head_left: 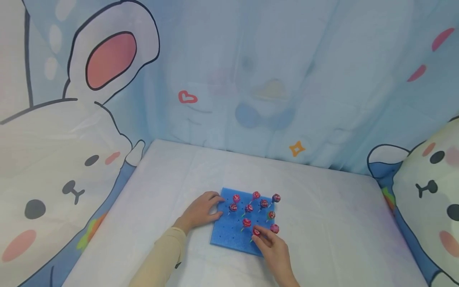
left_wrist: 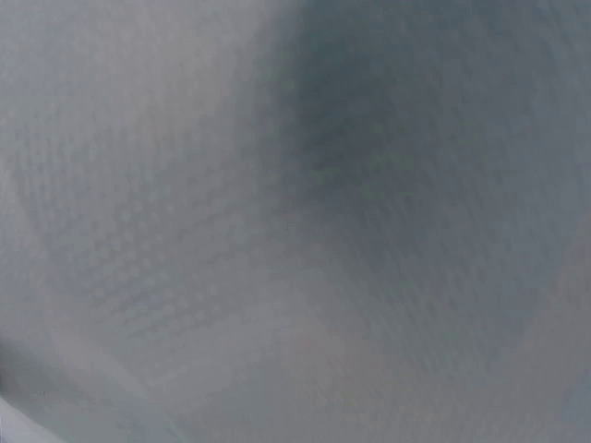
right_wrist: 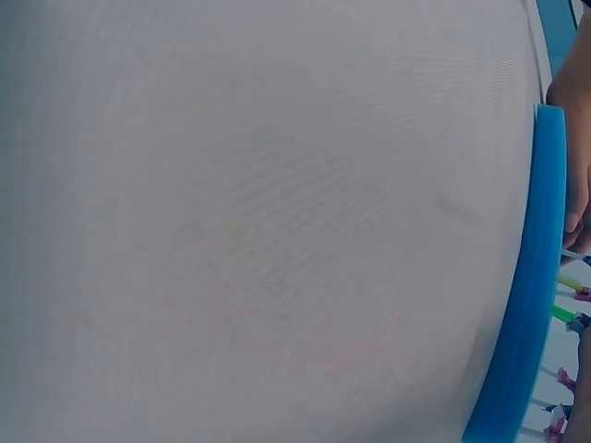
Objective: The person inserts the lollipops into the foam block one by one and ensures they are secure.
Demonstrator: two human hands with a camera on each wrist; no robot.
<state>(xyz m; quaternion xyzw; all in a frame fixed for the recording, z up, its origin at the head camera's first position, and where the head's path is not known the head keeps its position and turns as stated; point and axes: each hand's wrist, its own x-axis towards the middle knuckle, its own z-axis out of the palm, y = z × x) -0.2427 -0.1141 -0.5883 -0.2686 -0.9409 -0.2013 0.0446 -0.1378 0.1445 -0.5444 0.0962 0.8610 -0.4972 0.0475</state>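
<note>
A blue foam board (head_left: 229, 235) with rows of small holes lies on the table, several wrapped lollipops standing in it on their sticks. Near its front right part, my right hand (head_left: 276, 251) pinches a red-wrapped lollipop (head_left: 256, 232) between thumb and fingers, its stick pointing down to the board. Another red lollipop (head_left: 246, 223) stands just behind that one. My left hand (head_left: 202, 209) rests at the board's left edge, fingers and thumb spread apart and touching it. In the right wrist view the board's edge (right_wrist: 536, 268) runs down the right side.
A white cloth (head_left: 333, 223) covers the table around the board. Behind it hangs a light blue curtain (head_left: 215, 59) with cartoon prints, continuing along both sides. The left wrist view shows only blurred grey fabric (left_wrist: 185, 231).
</note>
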